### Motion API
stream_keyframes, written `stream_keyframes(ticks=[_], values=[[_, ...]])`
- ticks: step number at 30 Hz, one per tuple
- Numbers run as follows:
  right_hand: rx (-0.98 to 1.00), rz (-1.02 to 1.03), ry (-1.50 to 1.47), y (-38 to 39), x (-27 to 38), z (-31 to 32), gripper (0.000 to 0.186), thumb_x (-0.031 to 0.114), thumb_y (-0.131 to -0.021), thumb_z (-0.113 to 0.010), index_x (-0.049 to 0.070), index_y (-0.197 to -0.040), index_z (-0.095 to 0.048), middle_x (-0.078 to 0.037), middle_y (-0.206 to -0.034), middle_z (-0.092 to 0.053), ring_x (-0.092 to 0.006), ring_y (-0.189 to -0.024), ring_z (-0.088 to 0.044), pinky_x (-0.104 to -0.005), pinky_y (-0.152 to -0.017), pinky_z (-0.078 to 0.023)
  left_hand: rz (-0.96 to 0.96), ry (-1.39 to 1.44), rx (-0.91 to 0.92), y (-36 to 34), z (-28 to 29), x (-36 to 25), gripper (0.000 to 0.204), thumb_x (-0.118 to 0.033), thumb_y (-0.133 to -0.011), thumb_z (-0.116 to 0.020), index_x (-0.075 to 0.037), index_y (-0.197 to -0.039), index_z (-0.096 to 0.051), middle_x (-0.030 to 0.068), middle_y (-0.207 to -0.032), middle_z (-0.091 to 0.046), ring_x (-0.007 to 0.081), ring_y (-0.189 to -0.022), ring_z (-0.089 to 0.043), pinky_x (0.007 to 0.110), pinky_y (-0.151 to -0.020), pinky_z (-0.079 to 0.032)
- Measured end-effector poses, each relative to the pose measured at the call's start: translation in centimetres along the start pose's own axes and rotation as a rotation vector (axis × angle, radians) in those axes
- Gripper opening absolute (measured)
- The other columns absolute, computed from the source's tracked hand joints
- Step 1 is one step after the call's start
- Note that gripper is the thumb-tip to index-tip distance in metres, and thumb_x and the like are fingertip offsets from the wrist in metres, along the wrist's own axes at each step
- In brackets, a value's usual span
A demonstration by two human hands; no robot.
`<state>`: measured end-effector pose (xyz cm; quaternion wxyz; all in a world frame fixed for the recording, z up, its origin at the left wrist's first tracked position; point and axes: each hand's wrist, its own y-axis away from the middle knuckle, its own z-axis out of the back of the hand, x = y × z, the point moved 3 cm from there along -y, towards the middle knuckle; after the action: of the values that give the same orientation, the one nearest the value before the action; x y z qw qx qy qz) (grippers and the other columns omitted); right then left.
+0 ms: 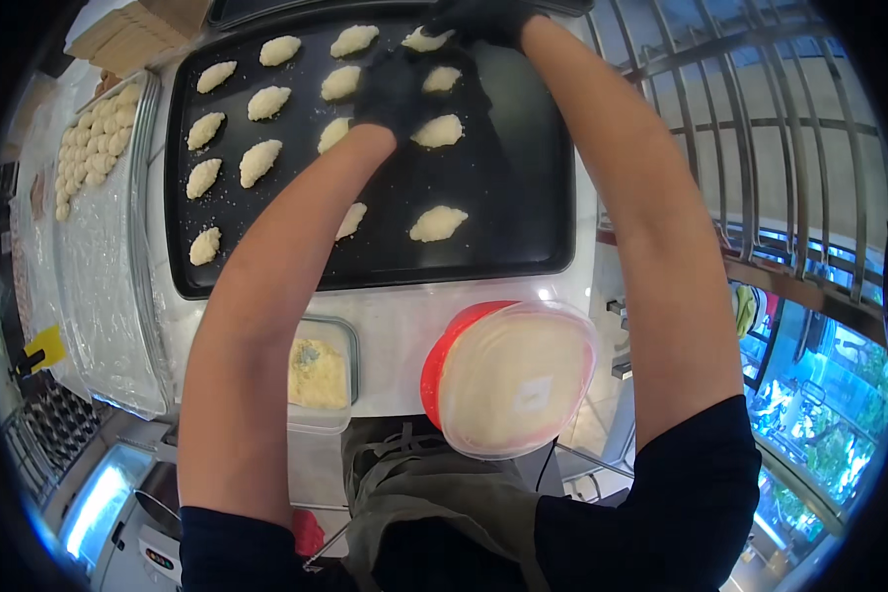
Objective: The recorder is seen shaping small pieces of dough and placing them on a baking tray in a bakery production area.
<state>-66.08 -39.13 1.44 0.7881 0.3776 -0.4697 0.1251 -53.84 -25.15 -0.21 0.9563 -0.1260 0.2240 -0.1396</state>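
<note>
A large black baking tray (493, 252) holds rows of pale, crumb-coated dough pieces (260, 163), plump in the middle with pointed ends. My right hand (479, 22), in a black glove, reaches to the tray's far edge. Its fingers close over the upper side of a coated dough piece (424, 40) there. My left hand (393, 94), also black-gloved, is over the middle of the tray, between two columns of pieces. Its fingers blend into the dark metal, so their pose is unclear. My left wrist and forearm partly cover two pieces below it.
Small uncoated dough pieces (99, 138) sit on a plastic-covered tray (109, 296) at the left. Near me are a clear container of yellowish crumbs (318, 375) and a red bowl (432, 380) with a translucent lid (518, 380). A metal rack (760, 128) stands at the right.
</note>
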Motion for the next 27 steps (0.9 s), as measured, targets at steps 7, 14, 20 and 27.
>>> stream_keyframes(ticks=[7,14,20,27], values=[[-0.029,0.29,0.468,-0.5,-1.0,2.6,0.034,0.017,-0.082,-0.07,0.0,-0.111,-0.072,-0.009,-0.093,-0.073,-0.0187,-0.072,-0.062,-0.0312,-0.066,-0.052,0.225,0.054,0.075,-0.4,0.7,3.3,0.039,-0.025,-0.087,-0.066,-0.006,-0.121,-0.069,0.0135,-0.116,-0.069,0.0289,-0.093,-0.066,0.037,-0.087,-0.052],[-0.064,0.653,0.814,-0.4,-1.2,0.8,0.038,0.016,-0.079,-0.069,0.004,-0.115,-0.072,-0.013,-0.099,-0.073,-0.0275,-0.08,-0.065,-0.0354,-0.077,-0.055,0.229,0.109,0.277,-5.7,-0.1,3.7,0.045,-0.023,-0.087,-0.066,-0.008,-0.13,-0.064,0.0104,-0.106,-0.074,0.0249,-0.085,-0.07,0.035,-0.083,-0.054],[-0.166,0.579,0.704,2.5,-0.8,0.4,0.044,0.018,-0.077,-0.071,0.007,-0.119,-0.071,-0.017,-0.106,-0.072,-0.0324,-0.088,-0.066,-0.04,-0.084,-0.054,0.266,-0.04,0.189,-6.4,-1.6,5.4,0.046,-0.022,-0.087,-0.067,-0.012,-0.131,-0.064,0.0104,-0.107,-0.073,0.0249,-0.083,-0.068,0.036,-0.079,-0.053],[-0.545,0.733,0.852,6.6,-7.8,-0.1,0.03,0.022,-0.085,-0.068,0.011,-0.112,-0.073,-0.008,-0.096,-0.071,-0.0249,-0.079,-0.065,-0.0336,-0.071,-0.052,0.106,0.096,0.141,-0.8,1.4,4.3,0.033,-0.018,-0.087,-0.063,-0.011,-0.119,-0.068,0.0096,-0.103,-0.073,0.0286,-0.08,-0.067,0.039,-0.076,-0.053]])
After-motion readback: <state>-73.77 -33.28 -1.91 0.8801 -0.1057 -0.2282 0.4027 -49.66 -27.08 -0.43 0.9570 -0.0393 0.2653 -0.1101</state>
